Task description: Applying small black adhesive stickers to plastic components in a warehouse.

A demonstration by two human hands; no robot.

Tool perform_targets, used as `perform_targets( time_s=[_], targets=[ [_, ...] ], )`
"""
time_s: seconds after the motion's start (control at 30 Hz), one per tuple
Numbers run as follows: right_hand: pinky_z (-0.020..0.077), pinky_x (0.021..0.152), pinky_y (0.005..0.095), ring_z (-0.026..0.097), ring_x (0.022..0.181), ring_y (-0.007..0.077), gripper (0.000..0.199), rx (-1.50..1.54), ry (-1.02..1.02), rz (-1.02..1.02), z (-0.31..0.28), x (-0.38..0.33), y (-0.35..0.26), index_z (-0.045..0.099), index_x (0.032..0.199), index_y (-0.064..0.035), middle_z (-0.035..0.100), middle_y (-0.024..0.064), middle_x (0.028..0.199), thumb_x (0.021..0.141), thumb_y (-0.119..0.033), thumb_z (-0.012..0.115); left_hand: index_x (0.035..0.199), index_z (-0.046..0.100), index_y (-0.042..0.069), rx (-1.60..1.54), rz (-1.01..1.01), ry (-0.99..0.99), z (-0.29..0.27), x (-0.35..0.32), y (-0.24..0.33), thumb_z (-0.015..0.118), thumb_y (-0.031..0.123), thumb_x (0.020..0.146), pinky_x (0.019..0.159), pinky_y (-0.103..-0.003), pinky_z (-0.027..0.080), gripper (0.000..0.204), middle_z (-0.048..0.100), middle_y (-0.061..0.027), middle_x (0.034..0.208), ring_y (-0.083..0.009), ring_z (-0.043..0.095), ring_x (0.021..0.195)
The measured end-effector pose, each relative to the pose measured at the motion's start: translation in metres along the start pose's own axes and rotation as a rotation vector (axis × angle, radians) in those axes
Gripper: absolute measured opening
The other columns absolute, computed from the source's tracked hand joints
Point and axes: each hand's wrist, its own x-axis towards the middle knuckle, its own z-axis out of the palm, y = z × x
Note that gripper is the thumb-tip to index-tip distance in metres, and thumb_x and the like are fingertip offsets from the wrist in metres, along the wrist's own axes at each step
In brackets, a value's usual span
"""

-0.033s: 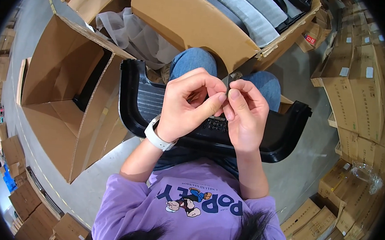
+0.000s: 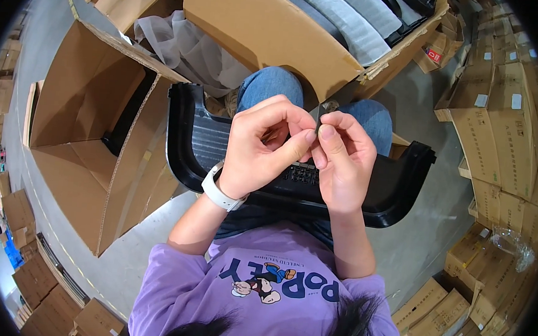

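Note:
Both hands are raised close together above my lap, fingertips almost meeting. My left hand (image 2: pixel 265 139) has its thumb and forefinger pinched together, and my right hand (image 2: pixel 346 161) pinches in the same way beside it. Between the fingertips is a small, thin dark piece (image 2: pixel 319 123), too small and too covered to name. Below the hands a long black plastic part (image 2: pixel 405 184) with raised, curved ends lies across my thighs. Near its middle, partly behind my hands, a patch of small black grid-like shapes (image 2: pixel 304 175) shows.
An open cardboard box (image 2: pixel 138 165) with something black inside stands at my left. Ahead, a large carton (image 2: pixel 260 24) holds black parts wrapped in white foam sheet (image 2: pixel 357 18). Crumpled translucent wrapping (image 2: pixel 181 43) lies beside it. Stacked cartons (image 2: pixel 497 121) line the right.

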Motion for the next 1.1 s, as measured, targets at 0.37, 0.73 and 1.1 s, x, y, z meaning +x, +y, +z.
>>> perform_targets(
  time_s=[0.37,0.73,1.1],
  targets=[
    [0.0532,0.062,0.0238,0.064,0.068,0.0139,0.015,-0.309,-0.067,-0.06,-0.003,0.001,-0.006,0.061,0.099,0.0072,0.065,0.0109,0.083,0.086,-0.001,0.061,0.079,0.061,-0.002,-0.084,0.003,0.051,-0.003,0.001,-0.003,0.063,-0.001,0.079,0.052,-0.017,0.038,0.002,0.052,-0.0001,0.073,-0.0037,0.049,0.06],
    [0.054,0.063,0.0243,0.065,0.069,0.0162,0.01,-0.322,-0.024,0.051,-0.02,-0.005,-0.009,0.061,0.093,0.0072,0.065,0.0119,0.081,0.085,0.0,0.061,0.074,0.059,0.001,0.076,0.007,0.019,-0.004,-0.009,-0.013,0.061,-0.003,0.072,0.052,-0.017,0.036,0.005,0.049,0.0012,0.073,-0.0033,0.045,0.059],
    [0.0491,0.05,0.0273,0.062,0.059,0.023,0.016,-1.562,-0.064,-0.641,-0.075,-0.069,0.001,0.062,0.079,0.0,0.063,0.0115,0.075,0.066,0.003,0.071,0.07,0.046,0.002,-0.445,-0.049,0.259,-0.036,-0.037,-0.033,0.054,0.003,0.068,0.055,-0.019,0.038,0.008,0.057,-0.0252,0.11,-0.0085,0.047,0.059]
  ],
)
